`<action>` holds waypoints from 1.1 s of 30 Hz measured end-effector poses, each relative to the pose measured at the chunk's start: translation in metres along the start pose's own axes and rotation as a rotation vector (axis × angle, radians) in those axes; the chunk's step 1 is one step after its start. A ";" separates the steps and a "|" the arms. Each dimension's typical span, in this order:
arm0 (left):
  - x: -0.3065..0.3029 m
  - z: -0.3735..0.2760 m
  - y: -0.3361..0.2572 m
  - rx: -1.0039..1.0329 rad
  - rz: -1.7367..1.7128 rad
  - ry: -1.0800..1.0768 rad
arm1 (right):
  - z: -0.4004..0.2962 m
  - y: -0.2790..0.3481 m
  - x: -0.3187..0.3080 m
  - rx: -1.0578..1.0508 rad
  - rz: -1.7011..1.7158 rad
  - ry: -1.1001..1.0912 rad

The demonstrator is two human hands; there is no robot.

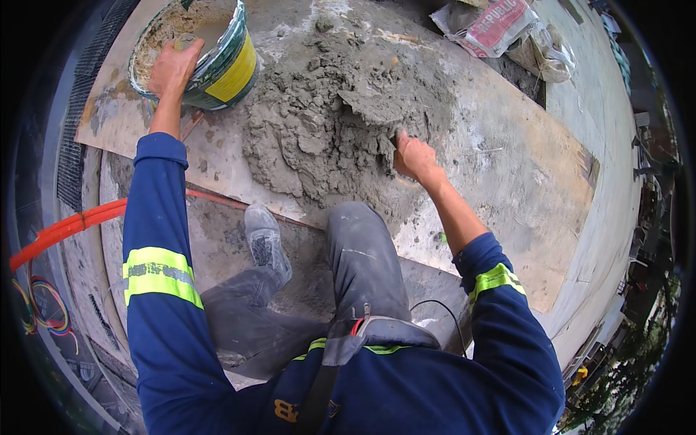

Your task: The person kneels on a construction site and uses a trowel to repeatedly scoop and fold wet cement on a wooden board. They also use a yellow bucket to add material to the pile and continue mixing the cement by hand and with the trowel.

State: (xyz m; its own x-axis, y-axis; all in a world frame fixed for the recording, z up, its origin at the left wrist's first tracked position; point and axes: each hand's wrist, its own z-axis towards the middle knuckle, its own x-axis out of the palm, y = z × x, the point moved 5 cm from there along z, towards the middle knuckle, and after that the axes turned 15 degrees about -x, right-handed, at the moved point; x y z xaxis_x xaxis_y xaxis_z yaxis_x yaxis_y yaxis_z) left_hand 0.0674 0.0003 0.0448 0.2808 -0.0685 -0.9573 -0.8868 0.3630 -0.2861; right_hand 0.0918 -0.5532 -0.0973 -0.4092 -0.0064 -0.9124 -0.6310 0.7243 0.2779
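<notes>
A heap of wet grey mortar lies on a plywood board in front of me. My right hand is closed around the handle of a trowel, whose mortar-covered blade rests at the heap's right part. At the upper left stands a green bucket with a yellow label, holding cloudy water and coated inside with mortar. My left hand is at the bucket's near left rim, fingers over the inside, with a small round clear thing at the fingers; the grip is partly hidden.
A torn paper cement bag lies at the upper right beside a whitish plastic bag. Orange conduit runs in from the left, near coiled coloured cables. Black mesh borders the left side. My shoe is beside the board's near edge.
</notes>
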 end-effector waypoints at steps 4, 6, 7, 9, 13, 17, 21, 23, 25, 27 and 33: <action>0.009 0.002 0.003 0.024 -0.035 -0.007 | -0.010 0.013 0.142 0.032 0.207 0.069; 0.000 0.003 0.018 0.019 -0.027 -0.014 | -0.034 0.043 0.126 0.030 0.298 0.113; 0.002 0.004 0.015 0.028 -0.029 -0.028 | -0.051 0.037 0.117 0.080 0.286 0.139; 0.001 0.007 0.016 0.043 -0.024 -0.068 | -0.079 0.020 0.107 0.167 0.272 0.190; 0.011 0.001 -0.011 0.030 -0.033 -0.027 | -0.021 0.025 0.140 0.292 0.374 0.134; 0.009 0.010 0.019 -0.014 0.032 0.001 | -0.063 0.027 0.083 0.036 0.393 0.115; 0.001 0.009 0.007 -0.022 0.049 -0.036 | -0.113 0.021 0.006 0.135 0.439 0.099; 0.005 0.006 -0.004 -0.017 0.052 -0.012 | -0.079 -0.008 0.041 0.145 0.365 0.026; 0.016 -0.004 -0.005 -0.021 0.053 0.023 | -0.036 -0.008 0.071 0.151 0.319 0.066; 0.016 0.003 -0.007 -0.036 0.048 0.023 | -0.024 0.020 0.082 0.252 0.494 0.088; 0.010 0.008 0.006 -0.079 0.092 0.019 | -0.150 -0.003 0.056 0.198 0.481 0.069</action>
State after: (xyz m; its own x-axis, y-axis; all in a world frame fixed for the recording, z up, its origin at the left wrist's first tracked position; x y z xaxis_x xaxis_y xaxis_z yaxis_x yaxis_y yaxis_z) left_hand 0.0675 0.0092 0.0335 0.1909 -0.0566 -0.9800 -0.9347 0.2943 -0.1991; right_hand -0.0281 -0.6591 -0.1041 -0.6688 0.3185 -0.6718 -0.2273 0.7727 0.5926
